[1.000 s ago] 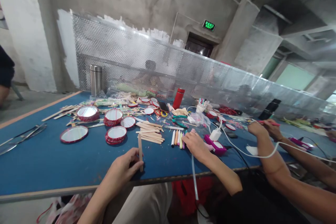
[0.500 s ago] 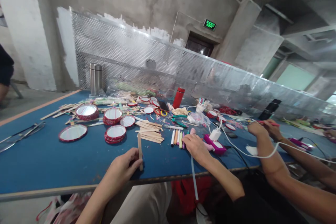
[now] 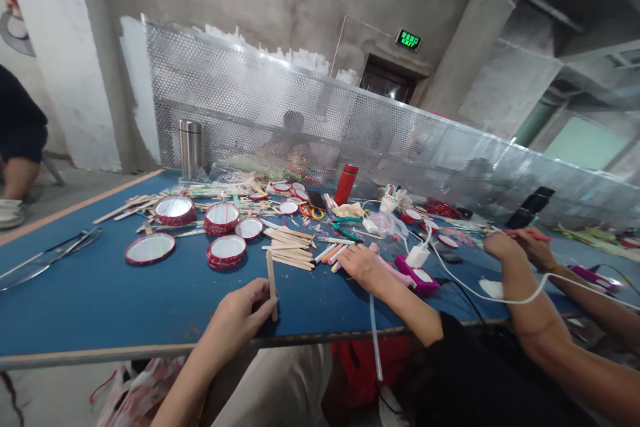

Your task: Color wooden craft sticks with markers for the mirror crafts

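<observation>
My left hand (image 3: 243,319) is near the front edge of the blue table (image 3: 100,300). It pinches a flat wooden stick (image 3: 271,283) that stands upright on the table top. My right hand (image 3: 364,265) lies palm down farther right, its fingers spread over a splayed row of coloured markers (image 3: 327,253). A pink glue gun (image 3: 417,277) and a white plug (image 3: 419,255) with its cable sit just right of that hand. A pile of wooden sticks (image 3: 287,247) lies beyond my left hand.
Several round red-rimmed mirrors (image 3: 150,248) lie at centre left. A steel flask (image 3: 190,149) and a red bottle (image 3: 345,184) stand by the perforated metal screen (image 3: 280,107). Another person's arms (image 3: 520,280) work at the right. Metal tongs (image 3: 45,257) lie far left.
My right hand has slid left over the markers, which were in a neat row and now lie splayed. My left hand keeps the stick upright. The view has shifted slightly.
</observation>
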Tool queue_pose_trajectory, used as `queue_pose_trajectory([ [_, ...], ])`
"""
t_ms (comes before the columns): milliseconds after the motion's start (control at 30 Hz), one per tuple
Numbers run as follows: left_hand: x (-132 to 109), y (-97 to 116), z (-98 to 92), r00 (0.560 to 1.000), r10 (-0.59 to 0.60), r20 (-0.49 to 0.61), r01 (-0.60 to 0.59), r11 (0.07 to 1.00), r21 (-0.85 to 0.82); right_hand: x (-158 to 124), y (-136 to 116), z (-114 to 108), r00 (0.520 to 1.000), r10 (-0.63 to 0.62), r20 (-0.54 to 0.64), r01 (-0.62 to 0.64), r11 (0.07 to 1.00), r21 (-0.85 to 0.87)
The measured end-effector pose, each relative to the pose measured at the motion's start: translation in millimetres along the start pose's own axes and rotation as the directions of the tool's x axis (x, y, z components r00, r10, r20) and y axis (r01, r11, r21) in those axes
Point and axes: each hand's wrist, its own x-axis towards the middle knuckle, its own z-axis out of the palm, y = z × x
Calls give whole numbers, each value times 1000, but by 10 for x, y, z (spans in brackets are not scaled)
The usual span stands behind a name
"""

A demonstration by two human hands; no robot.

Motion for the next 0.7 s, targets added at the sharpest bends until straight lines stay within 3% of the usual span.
queue_pose_trajectory([
  [167,1,8,-6,1000,5,-27,-4,1000,10,-85,29,-2,984,89,-151,-82,995,53],
  [333,11,-17,-14,1000,19,-19,-19,999,28,-315,16,-190,889,281,-361,-245,959,143],
  [433,17,-33,-8,1000,22,-9,-21,999,31,-462,-83,-341,775,426,-467,-329,903,278],
  [533,15,-12,-14,1000,19,-8,-18,1000,24,-576,-307,-437,580,637,-509,-368,761,534],
  [600,8,21,-30,1000,20,-10,-20,1000,18,-619,-523,-451,464,766,-445,-334,616,714],
  [633,3,38,-39,1000,20,-14,-19,1000,20,-631,-641,-443,466,799,-381,-294,545,785],
  [700,-4,66,-54,999,22,-24,-21,999,35,-648,-861,-402,560,780,-279,-231,471,851],
])
